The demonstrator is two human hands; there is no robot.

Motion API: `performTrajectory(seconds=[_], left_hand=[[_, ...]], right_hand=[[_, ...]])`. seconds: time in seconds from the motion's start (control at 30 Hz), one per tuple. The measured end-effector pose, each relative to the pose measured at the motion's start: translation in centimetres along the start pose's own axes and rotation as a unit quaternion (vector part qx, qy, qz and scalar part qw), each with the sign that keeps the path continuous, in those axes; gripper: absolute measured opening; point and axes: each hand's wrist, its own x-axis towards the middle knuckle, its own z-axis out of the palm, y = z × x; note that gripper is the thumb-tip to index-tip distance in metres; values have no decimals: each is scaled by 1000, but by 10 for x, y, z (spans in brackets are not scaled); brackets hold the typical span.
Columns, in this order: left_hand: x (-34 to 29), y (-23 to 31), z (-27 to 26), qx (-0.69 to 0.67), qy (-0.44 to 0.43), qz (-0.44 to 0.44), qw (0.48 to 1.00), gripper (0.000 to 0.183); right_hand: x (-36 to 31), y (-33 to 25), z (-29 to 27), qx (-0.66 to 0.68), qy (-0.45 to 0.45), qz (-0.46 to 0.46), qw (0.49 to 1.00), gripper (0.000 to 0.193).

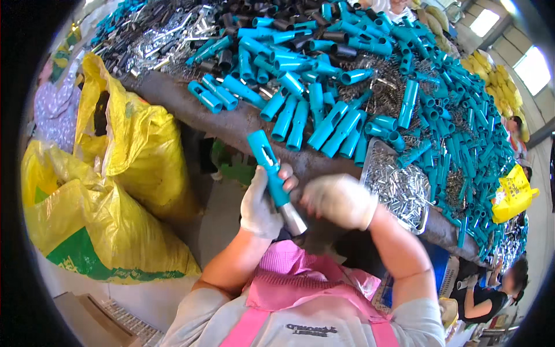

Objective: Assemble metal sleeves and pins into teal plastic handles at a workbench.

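a teal tube (269, 168) with a slotted top end and a silver metal tip at its lower end, tilted, top leaning left, just below frame centre.

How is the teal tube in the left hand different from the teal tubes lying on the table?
The held tube stands nearly upright in the gloved left hand; the table tubes lie flat in a heap. The held tube shows a silver metal piece at its lower end; most table tubes show none. Both are teal plastic, similar in shape.
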Motion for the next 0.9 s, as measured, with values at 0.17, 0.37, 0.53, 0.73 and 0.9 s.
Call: performTrajectory(seconds=[0.17, 0.37, 0.53, 0.73, 0.9], left_hand=[[-34, 0, -14, -23, 19, -166, 986, 33], [-40, 2, -12, 240, -18, -210, 947, 39], [-28, 7, -11, 415, -27, -97, 904, 25], [-14, -10, 13, 726, -213, 96, 647, 39], [-21, -48, 24, 754, -335, 118, 552, 57]], right_hand=[[85, 68, -132, -352, 382, 89, 850, 34], [140, 115, -188, -559, 192, 179, 787, 36], [71, 52, -160, -281, 443, -32, 851, 41], [-91, 1, -16, 230, 180, 87, 953, 43], [-141, -19, 32, 41, 253, 153, 954, 46]])
